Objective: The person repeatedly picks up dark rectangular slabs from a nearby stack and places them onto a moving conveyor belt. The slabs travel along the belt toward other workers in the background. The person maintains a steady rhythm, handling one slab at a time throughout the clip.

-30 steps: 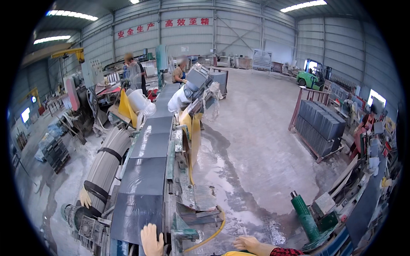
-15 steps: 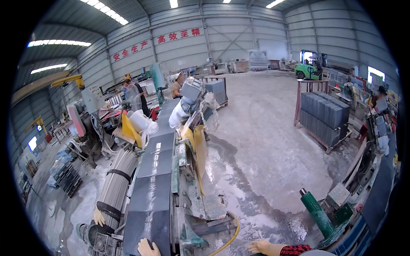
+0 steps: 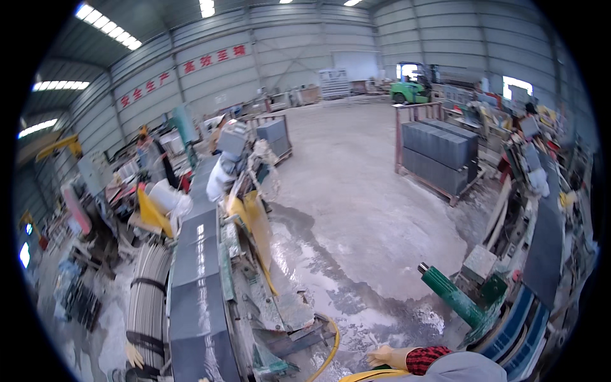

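A row of dark grey stone slabs lies end to end on a long conveyor line running away from me, with a wet shine down the middle. At the lower edge, over the nearest slab, only a small pale tip of my left hand shows; its fingers are cut off. My right hand, in a cream glove below a red-and-black plaid sleeve, reaches leftward with its fingers loosely stretched, slightly blurred. It rests by a small green edge, above a yellow strip. Nothing shows held in it.
A strapped bundle of pale strips stands left of the line, with a cream glove against it. Right: a green cylinder and another slab line. Beyond are a slab-loaded pallet, a green forklift and wet floor.
My view has turned right, shifting the scene leftward. My left hand, spread on the nearest slab before, has almost left the lower edge. The right hand stays in about the same place.
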{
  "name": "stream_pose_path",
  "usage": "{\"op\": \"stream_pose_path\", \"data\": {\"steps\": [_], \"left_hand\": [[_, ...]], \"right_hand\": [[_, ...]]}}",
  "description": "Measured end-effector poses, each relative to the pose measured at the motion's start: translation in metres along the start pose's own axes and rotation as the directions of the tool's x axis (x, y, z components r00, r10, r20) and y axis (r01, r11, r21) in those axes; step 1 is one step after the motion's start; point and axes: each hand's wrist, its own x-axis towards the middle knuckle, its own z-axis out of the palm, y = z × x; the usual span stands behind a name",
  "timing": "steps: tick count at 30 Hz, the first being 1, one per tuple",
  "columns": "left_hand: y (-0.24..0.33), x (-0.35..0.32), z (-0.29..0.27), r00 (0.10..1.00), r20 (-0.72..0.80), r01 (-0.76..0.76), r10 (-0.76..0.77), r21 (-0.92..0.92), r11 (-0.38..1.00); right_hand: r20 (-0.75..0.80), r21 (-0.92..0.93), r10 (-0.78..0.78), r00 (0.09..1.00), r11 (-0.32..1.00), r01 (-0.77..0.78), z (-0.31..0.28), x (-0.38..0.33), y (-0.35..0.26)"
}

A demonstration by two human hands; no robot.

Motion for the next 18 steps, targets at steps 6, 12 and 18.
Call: {"op": "stream_pose_path", "data": {"steps": [6,12,18], "left_hand": [[-0.015,-0.007,-0.024,0.999,0.022,0.025,-0.026,0.05,0.998],[-0.019,-0.011,-0.013,1.0,-0.011,-0.027,0.028,0.098,0.995],[-0.018,-0.016,-0.016,0.996,-0.063,-0.059,0.063,0.065,0.996]], "right_hand": [[-0.161,-0.42,-0.141,0.977,0.905,0.062,0.065,-0.027,-0.019],[-0.146,-0.394,-0.153,0.977,0.915,0.084,0.056,-0.02,-0.012],[-0.069,-0.537,-0.191,0.979,0.835,0.125,0.054,-0.014,-0.011]]}}
